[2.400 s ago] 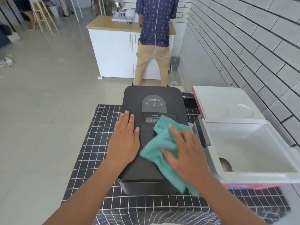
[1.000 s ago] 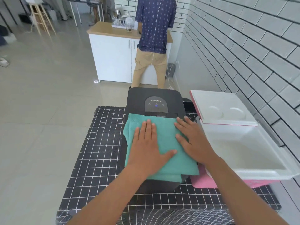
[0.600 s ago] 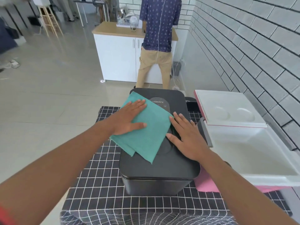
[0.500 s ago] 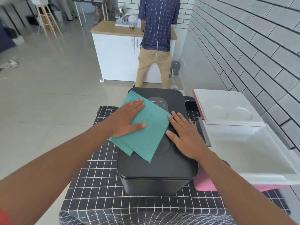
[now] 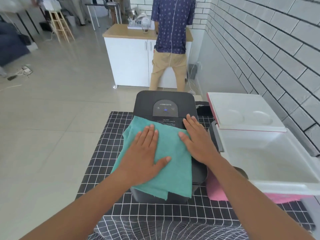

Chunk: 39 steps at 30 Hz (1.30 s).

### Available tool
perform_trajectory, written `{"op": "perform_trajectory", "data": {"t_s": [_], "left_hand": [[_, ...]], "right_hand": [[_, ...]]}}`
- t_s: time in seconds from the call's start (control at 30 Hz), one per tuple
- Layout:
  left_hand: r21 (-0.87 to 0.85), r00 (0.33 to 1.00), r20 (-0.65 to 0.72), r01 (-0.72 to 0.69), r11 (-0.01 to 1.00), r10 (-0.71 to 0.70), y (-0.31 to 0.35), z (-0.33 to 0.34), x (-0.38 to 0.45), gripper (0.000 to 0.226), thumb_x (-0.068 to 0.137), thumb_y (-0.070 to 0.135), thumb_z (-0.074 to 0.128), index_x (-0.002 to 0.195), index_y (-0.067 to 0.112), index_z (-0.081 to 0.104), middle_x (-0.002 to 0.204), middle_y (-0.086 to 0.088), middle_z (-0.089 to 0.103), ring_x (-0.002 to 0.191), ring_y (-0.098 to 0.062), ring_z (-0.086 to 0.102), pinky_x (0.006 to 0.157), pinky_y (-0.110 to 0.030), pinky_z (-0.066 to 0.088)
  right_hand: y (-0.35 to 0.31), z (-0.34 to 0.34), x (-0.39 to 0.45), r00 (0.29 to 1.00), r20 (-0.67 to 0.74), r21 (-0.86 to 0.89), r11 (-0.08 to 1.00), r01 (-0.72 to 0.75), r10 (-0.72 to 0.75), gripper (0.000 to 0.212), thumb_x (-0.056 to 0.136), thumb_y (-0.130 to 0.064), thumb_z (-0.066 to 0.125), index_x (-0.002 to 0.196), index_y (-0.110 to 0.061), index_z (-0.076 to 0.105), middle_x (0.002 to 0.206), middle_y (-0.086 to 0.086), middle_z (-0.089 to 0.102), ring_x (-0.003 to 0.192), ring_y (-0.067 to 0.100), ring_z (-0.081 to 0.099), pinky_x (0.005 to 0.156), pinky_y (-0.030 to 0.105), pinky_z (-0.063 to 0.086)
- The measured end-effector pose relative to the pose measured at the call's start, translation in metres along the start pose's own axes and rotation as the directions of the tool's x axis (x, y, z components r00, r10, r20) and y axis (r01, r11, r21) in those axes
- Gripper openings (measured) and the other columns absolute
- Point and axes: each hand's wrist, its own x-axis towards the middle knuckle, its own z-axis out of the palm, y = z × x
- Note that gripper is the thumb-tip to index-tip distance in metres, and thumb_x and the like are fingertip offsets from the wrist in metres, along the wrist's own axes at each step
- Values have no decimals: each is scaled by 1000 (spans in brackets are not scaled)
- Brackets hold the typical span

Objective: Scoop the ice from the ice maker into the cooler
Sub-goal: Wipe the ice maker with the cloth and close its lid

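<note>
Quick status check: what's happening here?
Left hand flat on teal cloth. Right hand flat on shut ice maker. Cooler open.

**What the view withholds**

The teal cloth (image 5: 166, 163) hides most of the ice maker (image 5: 164, 99) lid. The caution label's small print is unreadable. The cooler (image 5: 270, 186) runs off the right edge, and the standing person (image 5: 171, 32) is cut off at the top.

Closed black ice maker (image 5: 164, 101) beside open cooler (image 5: 270, 158)
</note>
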Motion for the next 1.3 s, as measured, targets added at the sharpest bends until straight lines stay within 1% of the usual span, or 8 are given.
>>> {"op": "perform_trajectory", "data": {"t_s": [0.27,0.43,0.6,0.83,1.0,1.13,1.2,1.3], "left_hand": [[17,1000,22,7,1000,-8,49,4,23,96,87,74,8,154,6,-6,161,-11,-18,147,-19,-22,120,-39,-11],[39,999,51,-12,999,10,74,3,65,91,92,68,21,154,5,-3,162,-12,-12,149,-21,-15,121,-39,-8],[8,999,36,18,1000,-18,86,5,60,91,92,68,22,154,6,-3,162,-9,-12,148,-18,-16,120,-35,-12],[-10,992,-19,125,992,-125,109,13,-2,92,88,71,11,155,8,-3,162,-7,-14,147,-16,-19,121,-37,-9],[-145,993,-25,109,983,-114,107,9,-37,84,93,69,20,156,15,3,162,3,-10,147,-5,-16,121,-33,-6],[-457,966,-91,175,872,-242,70,-15,-38,58,97,50,46,148,24,39,158,11,26,145,0,18,120,-25,11],[-385,922,-189,248,889,-339,46,-27,-27,55,94,43,58,143,23,46,153,5,37,142,-12,30,118,-29,19],[-294,940,-53,309,904,-338,21,-39,-8,78,83,50,68,149,23,36,151,1,40,143,-19,27,118,-37,18]], "right_hand": [[20,4,-27,981,-77,-32,983,-181,178,64,98,-47,32,152,-17,16,161,2,3,147,20,-5,118,40,3],[34,-8,-16,942,56,206,920,-334,330,59,101,-41,32,151,-11,20,160,9,9,147,24,2,120,40,5],[44,-27,-8,957,104,133,949,-285,272,51,102,-38,30,144,-11,39,156,16,21,146,27,11,119,41,8],[15,-11,-72,959,39,406,872,-272,281,41,99,-39,34,119,-18,62,122,3,61,117,23,51,104,45,37],[4,-5,-92,965,-126,303,936,-182,228,38,96,-37,42,118,-16,65,134,5,54,125,22,46,106,44,36],[2,-13,-81,939,-312,109,987,-116,145,31,89,-34,60,105,-10,71,143,8,46,133,28,37,109,46,32],[2,-15,-72,943,-324,93,995,-41,69,30,86,-31,65,109,-12,69,142,9,46,134,29,35,111,46,30],[-4,-15,-56,978,-203,106,992,72,-49,27,84,-30,67,108,-18,69,141,6,46,136,26,31,113,43,24]]}}
